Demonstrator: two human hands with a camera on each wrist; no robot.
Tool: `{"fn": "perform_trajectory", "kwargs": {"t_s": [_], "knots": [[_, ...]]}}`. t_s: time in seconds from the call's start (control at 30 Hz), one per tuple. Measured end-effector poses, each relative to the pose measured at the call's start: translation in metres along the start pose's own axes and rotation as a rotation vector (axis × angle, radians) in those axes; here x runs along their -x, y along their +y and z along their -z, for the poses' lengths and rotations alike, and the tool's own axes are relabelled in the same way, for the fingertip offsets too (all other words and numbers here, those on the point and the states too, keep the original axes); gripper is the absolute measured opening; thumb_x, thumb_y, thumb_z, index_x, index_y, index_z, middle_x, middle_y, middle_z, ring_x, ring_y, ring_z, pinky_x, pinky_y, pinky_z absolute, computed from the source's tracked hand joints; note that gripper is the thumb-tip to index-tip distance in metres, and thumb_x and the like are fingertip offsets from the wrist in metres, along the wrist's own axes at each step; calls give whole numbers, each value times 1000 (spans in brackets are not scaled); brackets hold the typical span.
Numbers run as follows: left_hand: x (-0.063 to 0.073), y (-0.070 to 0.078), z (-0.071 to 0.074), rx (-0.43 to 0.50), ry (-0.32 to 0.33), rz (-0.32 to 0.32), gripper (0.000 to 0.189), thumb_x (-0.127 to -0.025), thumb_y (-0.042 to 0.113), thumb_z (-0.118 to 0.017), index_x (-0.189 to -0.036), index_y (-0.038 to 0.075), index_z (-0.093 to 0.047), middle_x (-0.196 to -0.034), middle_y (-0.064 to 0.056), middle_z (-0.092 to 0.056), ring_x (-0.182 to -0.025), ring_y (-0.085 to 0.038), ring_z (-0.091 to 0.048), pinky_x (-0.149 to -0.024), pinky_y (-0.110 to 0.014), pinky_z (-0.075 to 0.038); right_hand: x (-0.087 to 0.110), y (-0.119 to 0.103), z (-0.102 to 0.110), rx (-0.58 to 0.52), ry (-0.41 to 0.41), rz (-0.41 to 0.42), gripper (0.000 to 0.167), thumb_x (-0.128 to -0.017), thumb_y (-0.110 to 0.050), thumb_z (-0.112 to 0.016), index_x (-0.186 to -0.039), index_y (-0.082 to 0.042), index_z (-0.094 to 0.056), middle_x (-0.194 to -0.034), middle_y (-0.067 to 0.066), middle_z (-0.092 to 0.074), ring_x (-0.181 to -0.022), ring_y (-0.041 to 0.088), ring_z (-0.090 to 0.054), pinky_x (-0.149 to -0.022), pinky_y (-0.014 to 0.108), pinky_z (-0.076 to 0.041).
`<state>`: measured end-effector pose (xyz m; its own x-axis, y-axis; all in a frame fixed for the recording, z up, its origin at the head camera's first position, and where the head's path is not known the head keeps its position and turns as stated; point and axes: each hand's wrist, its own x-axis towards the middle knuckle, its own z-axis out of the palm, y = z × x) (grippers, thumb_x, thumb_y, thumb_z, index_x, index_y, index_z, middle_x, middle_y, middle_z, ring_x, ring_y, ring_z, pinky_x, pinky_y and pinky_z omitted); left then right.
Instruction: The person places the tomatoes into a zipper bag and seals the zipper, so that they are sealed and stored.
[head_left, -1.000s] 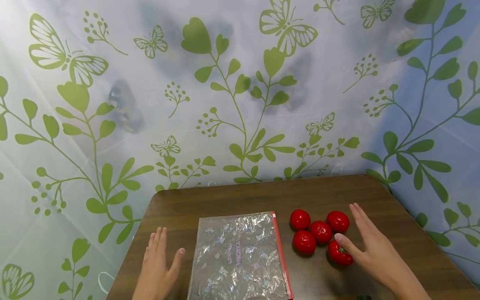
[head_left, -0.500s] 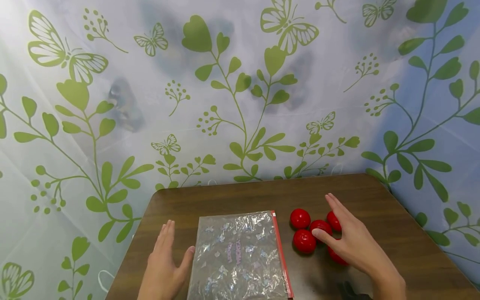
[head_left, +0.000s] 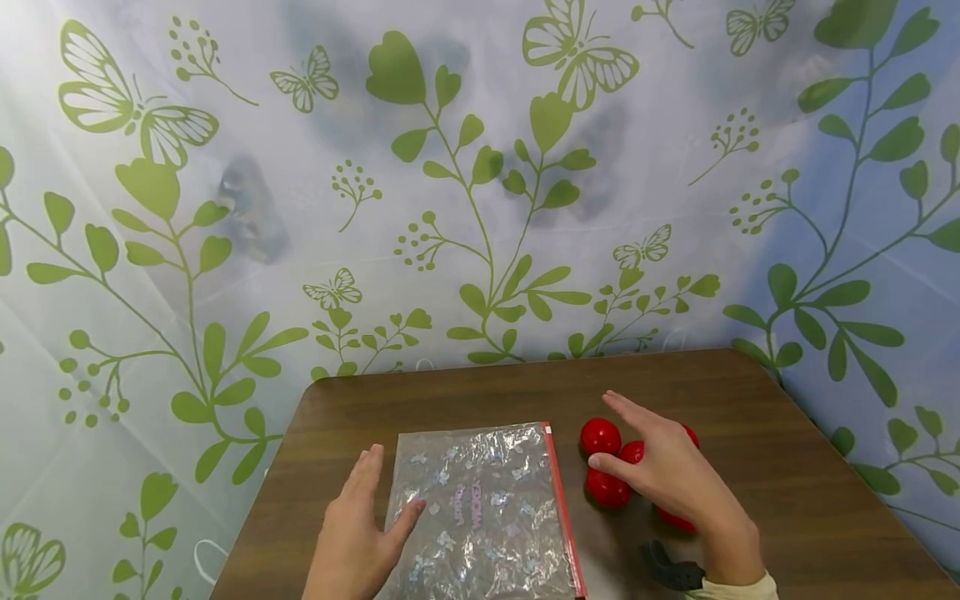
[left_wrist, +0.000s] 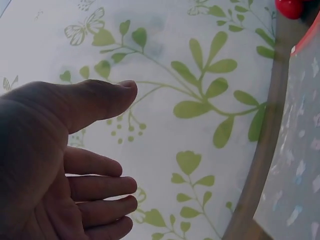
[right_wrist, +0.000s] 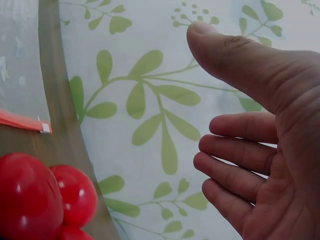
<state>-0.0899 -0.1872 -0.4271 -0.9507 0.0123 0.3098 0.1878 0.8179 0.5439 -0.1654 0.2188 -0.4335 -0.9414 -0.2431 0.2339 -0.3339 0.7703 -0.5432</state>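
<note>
A clear zip bag with a printed pattern and a red zipper edge lies flat in the middle of the table. Several shiny red tomatoes sit clustered to its right. My left hand is over the bag's left edge, thumb overlapping the plastic in the head view. Over the tomatoes is my right hand, which partly hides them. Both hands hold nothing, fingers extended and thumbs apart, as the left wrist view of the left hand and the right wrist view of the right hand show.
The brown wooden table has rounded far corners. Behind it hangs a pale curtain with green leaves and butterflies. A dark strap is at the right wrist, beside a light sleeve.
My right hand has moved left across the tomatoes, covering more of them. My left hand has shifted right, from beside the bag to over its edge. Bag and tomatoes have stayed put.
</note>
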Motion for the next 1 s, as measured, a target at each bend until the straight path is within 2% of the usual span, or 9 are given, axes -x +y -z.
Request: {"fn": "perform_trajectory", "kwargs": {"t_s": [0.17, 0.33, 0.5, 0.63, 0.8, 0.9, 1.0], "knots": [[0, 5, -8, -23, -78, 52, 89, -94, 41, -87, -158, -9, -48, -161, -31, -54, -151, -50, -51, -114, -69, -49, -9, -3, -10, -12, -30, 1, 90, -90, -50, -88, -162, -9, -52, -165, 16, -55, -143, 44, -61, -109, 68, -54], [0, 8, -19, -16, -111, 83, 89, -91, 41, -89, -155, -8, -52, -158, -30, -57, -149, -50, -53, -113, -69, -50, -17, -3, -20, -39, -72, -19, 89, -90, -49, -89, -161, -10, -54, -164, 16, -57, -141, 44, -63, -107, 66, -57], [-1, 12, -32, -17, -170, 122, 91, -90, 46, -90, -154, -9, -53, -157, -31, -57, -146, -52, -55, -109, -70, -52, -24, -3, -31, -71, -116, -32, 88, -89, -47, -91, -161, -10, -55, -162, 17, -58, -144, 44, -61, -111, 66, -53], [-2, 12, -45, -46, -229, 179, 96, -88, 46, -91, -155, -9, -51, -157, -36, -54, -143, -56, -56, -108, -73, -51, -28, -3, -40, -85, -126, -23, 85, -88, -43, -92, -158, -10, -58, -160, 15, -61, -144, 42, -61, -114, 64, -52], [0, 3, -64, -52, -288, 231, 94, -86, 43, -93, -149, -14, -53, -150, -38, -59, -135, -57, -61, -106, -71, -53, -31, 0, -51, -74, -143, -5, 81, -88, -41, -93, -155, -10, -61, -157, 14, -64, -142, 40, -63, -113, 62, -53], [4, -9, -80, -58, -268, 214, 91, -84, 46, -94, -142, -15, -59, -142, -35, -66, -129, -56, -65, -102, -71, -55, -33, 1, -56, -65, -157, -17, 80, -88, -42, -92, -156, -11, -61, -157, 14, -64, -142, 40, -63, -113, 62, -53], [8, -27, -102, -123, -206, 146, 89, -82, 52, -93, -133, -14, -64, -130, -33, -71, -119, -53, -70, -96, -72, -57, -34, 2, -60, -72, -166, -51, 80, -88, -42, -93, -156, -13, -61, -157, 12, -64, -143, 39, -63, -114, 62, -53]]}}
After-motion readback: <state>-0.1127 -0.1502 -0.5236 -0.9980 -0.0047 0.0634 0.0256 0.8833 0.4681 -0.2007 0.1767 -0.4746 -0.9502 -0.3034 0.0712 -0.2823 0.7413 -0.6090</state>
